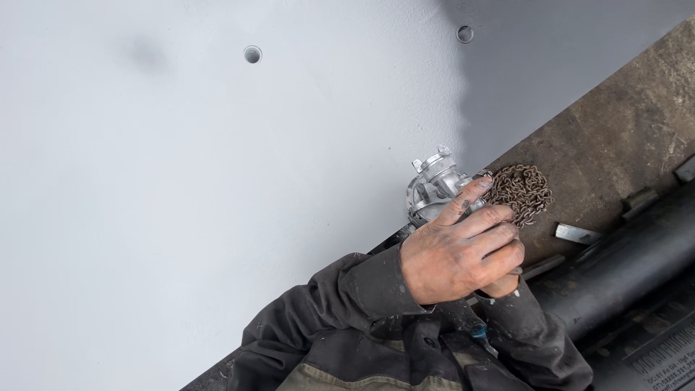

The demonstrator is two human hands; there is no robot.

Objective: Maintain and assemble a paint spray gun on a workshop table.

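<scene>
My left hand point(456, 250), dirty and in a dark sleeve, is wrapped around a silver cast-metal fitting point(433, 182), with the index finger stretched up along it. The fitting rests against the edge of a grey painted panel point(217, 203). A bunched rusty chain point(523, 190) lies just right of the fitting on a brown steel ledge point(622, 130), touching my fingertips. My right hand point(502, 286) is almost wholly hidden under the left. Only a bit of it shows above its sleeve, and what it grips is not visible.
The grey panel has two small round holes point(252, 53) point(465, 33). A black tube point(630, 264) runs diagonally at the lower right below the ledge. A small flat metal bracket point(577, 233) sits between ledge and tube.
</scene>
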